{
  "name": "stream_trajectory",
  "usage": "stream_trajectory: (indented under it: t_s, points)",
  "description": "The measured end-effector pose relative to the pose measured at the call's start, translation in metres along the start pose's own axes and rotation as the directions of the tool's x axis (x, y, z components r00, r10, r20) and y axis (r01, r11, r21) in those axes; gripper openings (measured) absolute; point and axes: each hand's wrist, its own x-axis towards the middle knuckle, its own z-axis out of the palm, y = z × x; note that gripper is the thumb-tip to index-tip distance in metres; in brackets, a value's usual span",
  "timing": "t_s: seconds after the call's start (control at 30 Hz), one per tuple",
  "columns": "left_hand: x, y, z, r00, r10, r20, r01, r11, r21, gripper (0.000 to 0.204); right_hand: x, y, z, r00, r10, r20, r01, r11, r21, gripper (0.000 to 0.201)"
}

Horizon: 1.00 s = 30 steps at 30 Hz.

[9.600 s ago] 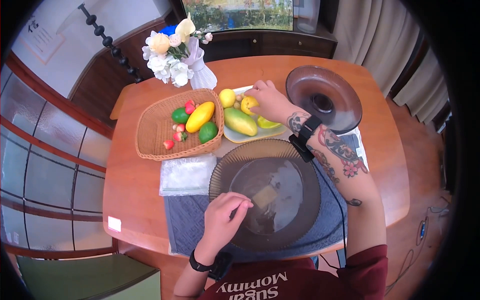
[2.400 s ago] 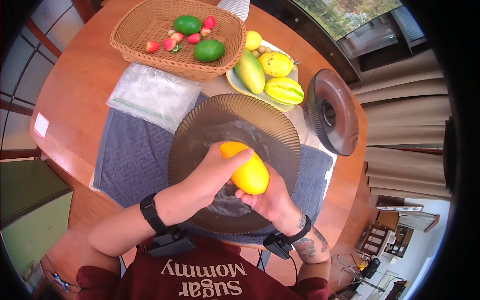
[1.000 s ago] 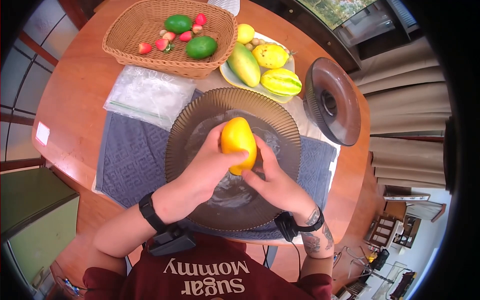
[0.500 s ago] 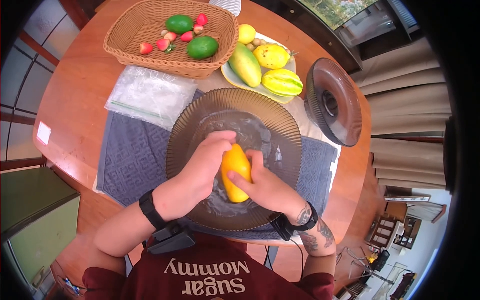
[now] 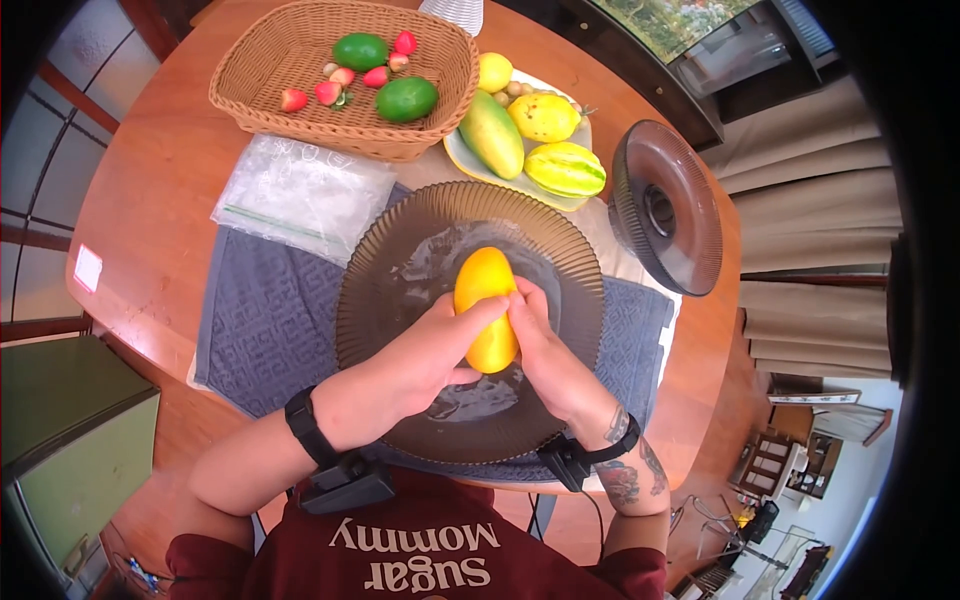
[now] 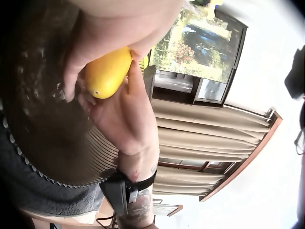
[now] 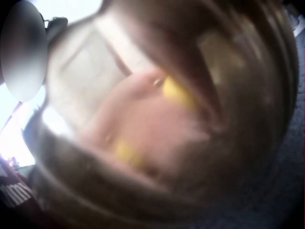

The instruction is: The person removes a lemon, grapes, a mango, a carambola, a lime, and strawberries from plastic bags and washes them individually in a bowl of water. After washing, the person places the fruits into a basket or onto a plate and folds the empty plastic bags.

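Oval yellow fruit (image 5: 484, 278), gripped between bare left hand (image 5: 432, 345) and bare right hand (image 5: 541, 345) over round, ribbed, translucent brown bowl (image 5: 375, 250), could slip and drop in if either grip loosens on smooth skin.

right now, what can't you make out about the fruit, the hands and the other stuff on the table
- Underside of the held yellow fruit, head view: hidden by the fruit itself, the left hand and the right hand.
- Exact grip, right wrist view: blurred.
- Top of the white vase, head view: cut off by the upper edge.
- Number of small brown fruits, head view: partly hidden by the speckled yellow fruit.
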Motion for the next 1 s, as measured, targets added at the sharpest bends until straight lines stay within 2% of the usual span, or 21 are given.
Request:
stream_trajectory:
  t_s: [0.07,0.1,0.13,0.17,0.2,0.27,0.3,0.33,0.37,0.4,0.47,0.53,0.57,0.6,0.67,0.7,0.77,0.9,0.97,1.0]
  points:
    - [0.003,-0.006,-0.005,0.999,0.036,0.009,-0.035,0.998,-0.053,0.051,0.002,0.003,-0.007,0.991,-0.129,0.036,0.134,0.961,-0.243,0.052]
    - [0.003,-0.007,-0.008,0.999,0.05,-0.018,-0.051,0.998,-0.036,0.051,0.004,0.004,-0.016,0.991,-0.129,0.036,0.134,0.961,-0.243,0.052]
    - [0.005,-0.008,-0.01,0.997,0.066,-0.044,-0.067,0.998,-0.017,0.051,0.009,0.003,-0.029,0.986,-0.142,0.083,0.164,0.857,-0.489,0.048]
    - [0.007,-0.01,-0.01,0.997,0.067,-0.043,-0.068,0.998,-0.016,0.051,0.013,0.0,-0.038,0.981,-0.141,0.131,0.192,0.69,-0.698,0.045]
    - [0.01,-0.012,-0.011,0.995,0.053,-0.081,-0.053,0.999,-0.006,0.051,0.018,-0.007,-0.041,0.981,-0.142,0.132,0.194,0.688,-0.699,0.045]
    - [0.01,-0.014,-0.009,0.992,0.036,-0.12,-0.036,0.999,0.005,0.052,0.026,-0.022,-0.043,0.985,0.156,0.066,-0.095,0.833,-0.546,0.039]
    - [0.008,-0.013,-0.006,0.995,0.023,-0.102,-0.019,0.999,0.042,0.053,0.031,-0.021,-0.04,0.985,0.159,0.067,-0.116,0.899,-0.422,0.037]
    - [0.007,-0.012,-0.004,0.996,0.01,-0.085,-0.003,0.997,0.079,0.055,0.033,-0.018,-0.037,0.985,0.157,0.068,-0.115,0.9,-0.421,0.037]
    - [0.007,-0.011,-0.002,0.996,0.012,-0.086,-0.005,0.997,0.081,0.055,0.035,-0.015,-0.032,0.986,0.159,0.038,-0.15,0.971,-0.187,0.036]
    - [0.007,-0.01,0.0,0.999,-0.035,-0.033,0.039,0.991,0.128,0.058,0.036,-0.013,-0.029,0.986,0.167,0.011,-0.168,0.984,0.057,0.036]
    - [0.007,-0.01,0.003,0.996,-0.085,0.018,0.08,0.981,0.179,0.06,0.035,-0.012,-0.026,0.988,0.154,0.005,-0.155,0.987,0.054,0.036]
    - [0.004,-0.009,0.008,0.989,-0.126,0.079,0.104,0.965,0.239,0.061,0.036,-0.008,-0.03,0.967,0.199,0.157,-0.217,0.97,0.106,0.038]
    - [-0.001,-0.005,0.014,0.99,-0.133,0.039,0.118,0.955,0.273,0.059,0.032,-0.013,-0.029,0.945,0.298,0.135,-0.311,0.946,0.089,0.04]
    - [0.001,-0.005,0.012,0.991,-0.132,0.038,0.117,0.955,0.274,0.059,0.028,-0.015,-0.028,0.945,0.296,0.136,-0.31,0.947,0.089,0.04]
    - [0.006,-0.009,0.006,0.988,-0.142,0.059,0.121,0.955,0.271,0.058,0.022,-0.014,-0.022,0.921,0.369,0.128,-0.39,0.888,0.243,0.039]
    - [0.007,-0.011,0.005,0.988,-0.142,0.055,0.122,0.955,0.271,0.058,0.02,-0.009,-0.021,0.92,0.369,0.133,-0.391,0.888,0.243,0.039]
    - [0.008,-0.012,0.004,0.995,-0.103,0.014,0.095,0.959,0.266,0.055,0.017,0.001,-0.021,0.958,0.264,0.111,-0.281,0.942,0.185,0.047]
    - [0.006,-0.012,0.004,0.992,-0.114,0.062,0.098,0.97,0.224,0.056,0.01,0.01,-0.022,0.958,0.25,0.143,-0.281,0.922,0.266,0.052]
    - [0.004,-0.01,0.011,0.999,0.026,-0.019,-0.023,0.991,0.129,0.051,0.004,0.009,-0.014,0.984,0.176,0.027,-0.177,0.941,0.29,0.054]
    - [0.007,-0.012,0.009,0.999,0.026,-0.018,-0.024,0.991,0.13,0.051,0.003,0.007,-0.01,0.984,0.176,0.026,-0.176,0.941,0.29,0.054]
